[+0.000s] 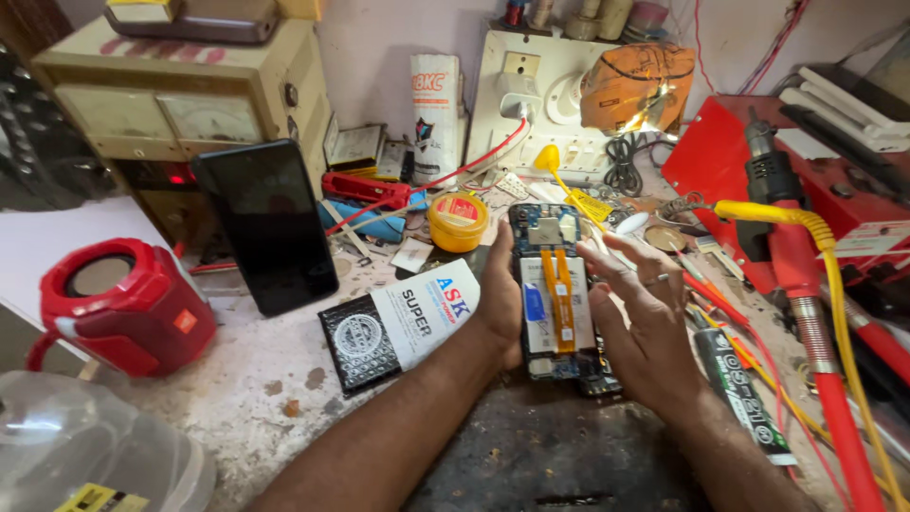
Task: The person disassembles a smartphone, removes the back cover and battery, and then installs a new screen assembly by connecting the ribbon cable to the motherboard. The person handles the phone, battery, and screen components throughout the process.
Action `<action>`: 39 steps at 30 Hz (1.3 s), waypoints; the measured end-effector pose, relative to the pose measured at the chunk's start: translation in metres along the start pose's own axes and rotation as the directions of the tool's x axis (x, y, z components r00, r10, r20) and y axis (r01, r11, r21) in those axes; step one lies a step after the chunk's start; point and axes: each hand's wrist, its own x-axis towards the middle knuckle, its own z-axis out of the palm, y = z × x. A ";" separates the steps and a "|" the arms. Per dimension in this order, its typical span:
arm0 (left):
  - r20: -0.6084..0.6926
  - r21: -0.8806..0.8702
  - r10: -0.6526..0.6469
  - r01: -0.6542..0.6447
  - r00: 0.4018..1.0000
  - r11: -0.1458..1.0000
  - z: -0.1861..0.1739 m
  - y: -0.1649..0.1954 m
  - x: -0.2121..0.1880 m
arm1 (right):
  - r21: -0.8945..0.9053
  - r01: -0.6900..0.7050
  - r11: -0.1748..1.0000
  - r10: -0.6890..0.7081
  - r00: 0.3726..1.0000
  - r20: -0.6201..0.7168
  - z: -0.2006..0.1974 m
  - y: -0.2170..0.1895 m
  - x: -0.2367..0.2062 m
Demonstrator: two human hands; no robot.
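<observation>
Left hand point(498, 294) grips the opened phone point(553, 284) (back off, orange flex showing) above the bench point(256, 398); right hand point(645, 308) hovers beside it, fingers spread, holding nothing; seemingly inspection; next calls for a fine touch.

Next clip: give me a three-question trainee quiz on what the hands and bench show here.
1. True or false: the opened phone lies with its back cover off, an orange flex cable running down its middle.
2. Which hand grips the phone's edge? A) left hand B) right hand C) neither
3. Fill in: the black screen panel leans upright next to a red ____.

Key
1. True; the insides and the orange strip are exposed.
2. A; the left hand clasps the left edge, while the right hand is spread open beside the phone's right edge.
3. Speaker, on the bench at far left.
</observation>
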 end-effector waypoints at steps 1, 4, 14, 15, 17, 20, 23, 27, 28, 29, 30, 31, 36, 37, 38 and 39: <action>-0.011 -0.010 -0.018 0.018 1.000 1.000 0.000 0.001 0.000 | 0.011 -0.022 1.000 0.022 1.000 -0.012 0.000 0.001 0.001; 0.045 0.018 -0.010 0.010 0.999 1.000 -0.001 -0.004 -0.001 | 0.007 -0.071 0.997 0.071 0.997 -0.026 -0.003 0.005 0.000; 0.078 0.002 -0.039 0.039 0.996 0.999 -0.010 -0.015 0.007 | -0.205 0.000 0.979 -0.017 0.996 -0.083 0.003 -0.003 0.001; 0.058 -0.004 -0.065 0.065 0.996 0.998 -0.009 -0.016 0.007 | -0.250 -0.001 0.968 -0.025 0.995 -0.100 0.003 -0.005 0.002; 0.044 -0.006 -0.092 0.092 0.995 0.996 -0.008 -0.020 0.005 | -0.388 0.068 0.919 -0.112 0.989 -0.092 0.005 -0.009 0.001; 0.036 0.027 -0.111 0.111 0.993 0.993 -0.005 -0.021 0.006 | -0.500 0.133 0.856 -0.189 0.980 -0.062 0.005 -0.010 0.005; -0.025 0.059 -0.124 0.125 0.992 0.990 -0.004 -0.021 0.005 | -0.509 0.131 0.851 -0.167 0.986 -0.027 0.004 -0.008 0.007; 0.017 0.036 -0.067 0.066 0.998 0.997 -0.002 -0.017 0.005 | -0.210 0.036 0.977 -0.064 0.990 -0.129 0.000 -0.003 0.007; 0.000 0.023 -0.069 0.069 0.998 0.997 -0.001 -0.016 0.004 | -0.217 0.056 0.975 -0.084 0.989 -0.120 0.000 -0.002 0.007; -0.004 0.010 -0.065 0.065 0.998 0.998 0.001 -0.018 0.002 | -0.220 0.070 0.973 -0.097 0.989 -0.113 0.000 -0.001 0.007; -0.007 0.009 -0.068 0.068 0.998 0.998 0.002 -0.020 0.000 | -0.223 0.076 0.972 -0.104 0.988 -0.118 0.002 -0.001 0.006; 0.000 0.002 -0.068 0.068 0.998 0.998 0.004 -0.020 0.002 | -0.225 0.065 0.972 -0.095 0.987 -0.128 0.002 0.000 0.007; 0.033 -0.027 -0.045 0.046 0.998 0.999 0.001 -0.016 0.003 | -0.133 0.039 0.990 -0.052 0.994 -0.096 0.004 0.004 0.007; 0.042 -0.044 -0.044 0.045 0.998 0.998 0.000 -0.012 0.005 | -0.032 0.004 0.999 -0.007 0.996 -0.090 0.003 0.006 0.007; 0.100 -0.058 0.003 0.003 0.995 0.998 -0.001 -0.010 0.008 | 0.069 -0.032 0.997 0.037 0.996 -0.076 0.001 0.008 0.006; 0.151 -0.077 0.050 -0.039 0.987 0.996 -0.002 -0.008 0.009 | 0.173 -0.072 0.982 0.082 0.995 -0.053 -0.001 0.010 0.004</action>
